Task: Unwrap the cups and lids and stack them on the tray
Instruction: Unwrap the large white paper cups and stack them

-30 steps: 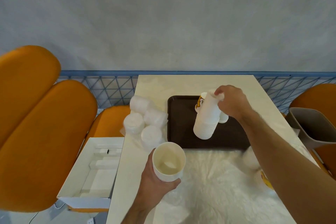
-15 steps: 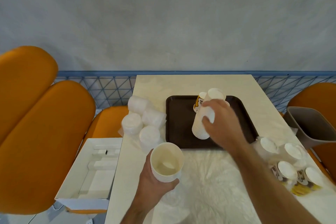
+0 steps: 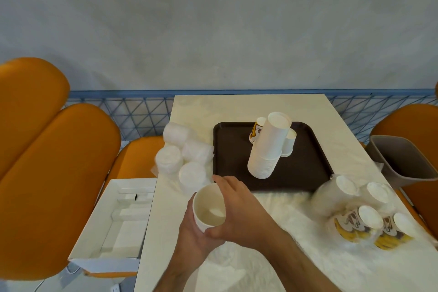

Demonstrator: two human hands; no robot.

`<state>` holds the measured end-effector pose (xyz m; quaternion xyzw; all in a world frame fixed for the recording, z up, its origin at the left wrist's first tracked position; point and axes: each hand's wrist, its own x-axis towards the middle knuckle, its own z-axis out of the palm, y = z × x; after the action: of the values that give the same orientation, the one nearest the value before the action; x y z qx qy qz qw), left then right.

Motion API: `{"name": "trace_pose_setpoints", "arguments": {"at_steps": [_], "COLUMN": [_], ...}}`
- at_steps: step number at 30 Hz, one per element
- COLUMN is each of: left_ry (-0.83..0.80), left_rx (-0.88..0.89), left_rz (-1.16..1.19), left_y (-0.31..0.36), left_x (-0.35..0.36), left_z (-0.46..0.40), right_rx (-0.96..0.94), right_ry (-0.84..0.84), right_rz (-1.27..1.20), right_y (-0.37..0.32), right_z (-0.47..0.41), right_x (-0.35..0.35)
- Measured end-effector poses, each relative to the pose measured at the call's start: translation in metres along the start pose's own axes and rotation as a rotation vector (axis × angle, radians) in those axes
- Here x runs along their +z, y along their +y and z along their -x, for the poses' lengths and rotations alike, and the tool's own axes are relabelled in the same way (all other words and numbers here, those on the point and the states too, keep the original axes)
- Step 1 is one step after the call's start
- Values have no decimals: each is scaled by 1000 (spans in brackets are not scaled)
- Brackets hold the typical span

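Observation:
My left hand grips a stack of white paper cups from below, mouth up, over the table's near left part. My right hand wraps around the same stack's right side, fingers over its rim. A dark brown tray sits mid-table. On it a tall stack of inverted white cups leans to the right, with a printed cup stack and a short white stack behind it. Wrapped lids lie left of the tray. Wrapped printed cups lie at the right.
A grey bin stands off the table's right edge. An open white box rests on an orange chair at the left. Crinkled clear wrapping covers the near table. A blue wire fence runs behind.
My right hand left the tall stack on the tray and came back left to the cups in my left hand. The wrapped printed cups at the right came into sight.

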<state>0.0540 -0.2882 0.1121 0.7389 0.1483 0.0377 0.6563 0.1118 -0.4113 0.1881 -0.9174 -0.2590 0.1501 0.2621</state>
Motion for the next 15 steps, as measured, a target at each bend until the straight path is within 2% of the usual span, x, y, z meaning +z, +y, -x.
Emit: {"name": "trace_pose_setpoints", "arguments": {"at_steps": [9, 12, 15], "left_ry": [34, 21, 10], "left_rx": [16, 43, 44], "left_rz": [-154, -208, -159], "left_y": [-6, -4, -12], "left_x": [0, -1, -6], "left_z": [-3, -3, -4], "right_rx": [30, 32, 37], "right_ry": [4, 38, 169], "right_rz": [-53, -192, -414], "right_y": [7, 4, -1], "right_z": [-9, -7, 3], "right_x": [2, -9, -31]}}
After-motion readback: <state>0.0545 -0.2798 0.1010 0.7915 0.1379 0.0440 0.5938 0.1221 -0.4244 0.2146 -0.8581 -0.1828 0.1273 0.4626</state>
